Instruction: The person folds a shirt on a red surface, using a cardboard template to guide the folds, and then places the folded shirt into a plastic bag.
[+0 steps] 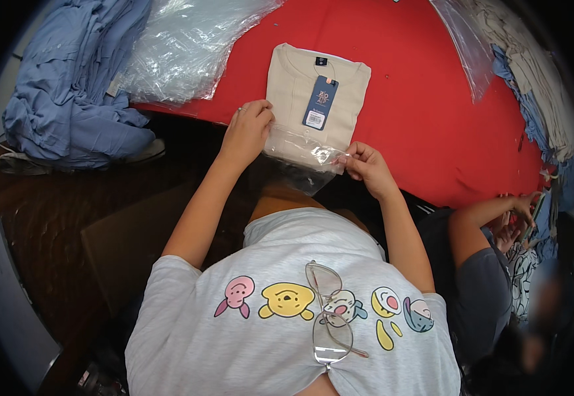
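Step in hand: bagging, by the look of it. A folded beige shirt [313, 92] lies flat near the worktop's near edge, and a clear plastic bag [303, 162] is held at the shirt's near end, partly overhanging that edge.
Left hand [247, 129]: clenched on the bag's left corner, fingers curled down, a ring showing, and it rests against the shirt's lower left corner.
Right hand [365, 165]: pinching the bag's right edge between thumb and fingertips, just off the worktop's edge.
Shirt: collar end away from the person, a dark blue hang tag [320, 101] lying down its middle. Only its near hem seems overlapped by the plastic; whether it is already inside the bag, I cannot tell.
Next move, my read: the bag mouth needs spreading wide and level so the hem can enter without rucking the fold or snagging the tag.
Surface: a red worktop [419, 99], its near edge running across below the shirt.
On it: a heap of clear plastic bags [181, 46] far left, another plastic sheet [465, 46] top right.
Around: a pile of blue garments [69, 86] on the left, mixed beige and blue clothes [531, 72] along the right rim.
Room: dark floor below; another person's arm [478, 224] at work on the right; eyeglasses [330, 317] hang at the wearer's grey printed T-shirt [234, 343].
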Demonstrator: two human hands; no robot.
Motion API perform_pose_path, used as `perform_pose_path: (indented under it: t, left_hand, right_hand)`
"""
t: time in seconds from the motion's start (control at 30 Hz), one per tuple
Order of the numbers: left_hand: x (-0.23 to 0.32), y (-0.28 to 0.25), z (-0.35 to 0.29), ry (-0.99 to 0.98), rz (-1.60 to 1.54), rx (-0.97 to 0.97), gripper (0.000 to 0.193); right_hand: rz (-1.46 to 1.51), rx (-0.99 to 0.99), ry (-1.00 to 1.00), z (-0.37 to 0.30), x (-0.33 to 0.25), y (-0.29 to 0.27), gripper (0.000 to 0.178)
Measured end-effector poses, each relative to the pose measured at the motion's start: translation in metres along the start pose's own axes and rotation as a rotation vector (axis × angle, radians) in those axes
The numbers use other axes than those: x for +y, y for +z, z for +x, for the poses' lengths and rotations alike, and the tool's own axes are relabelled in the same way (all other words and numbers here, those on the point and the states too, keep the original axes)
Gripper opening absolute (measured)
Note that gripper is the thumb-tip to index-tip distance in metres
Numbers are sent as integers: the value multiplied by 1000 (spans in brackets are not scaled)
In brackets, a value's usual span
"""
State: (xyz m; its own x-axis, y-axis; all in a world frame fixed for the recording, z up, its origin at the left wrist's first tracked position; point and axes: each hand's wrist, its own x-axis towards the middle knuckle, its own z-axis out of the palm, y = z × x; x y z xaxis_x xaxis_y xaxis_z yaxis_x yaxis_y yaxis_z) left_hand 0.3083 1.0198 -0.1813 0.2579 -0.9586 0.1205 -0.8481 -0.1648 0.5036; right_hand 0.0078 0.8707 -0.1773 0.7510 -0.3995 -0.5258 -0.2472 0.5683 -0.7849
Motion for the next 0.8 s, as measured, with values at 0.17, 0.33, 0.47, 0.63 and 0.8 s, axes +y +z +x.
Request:
perform_pose_path:
  t: [0.17,0.33,0.47,0.63,0.8]
  left_hand:
    - [11,2,0,52,7,-65,17]
    - [19,-2,-1,125,28,-84,18]
    - [24,-3,-5,85,35,-99,18]
    - [33,-16,-6,72,37,-164,11]
    - [24,-15,-9,23,26,-145,13]
  right_hand:
    - [-50,-11,50,-23,21,0,10]
    - [-522,201,25,-36,52,-13,14]
    - [-422,298,-100,-41,63,-14,13]
    - [-823,424,-82,-35,39,2,10]
    - [-874,613,-280,-17,28,6,9]
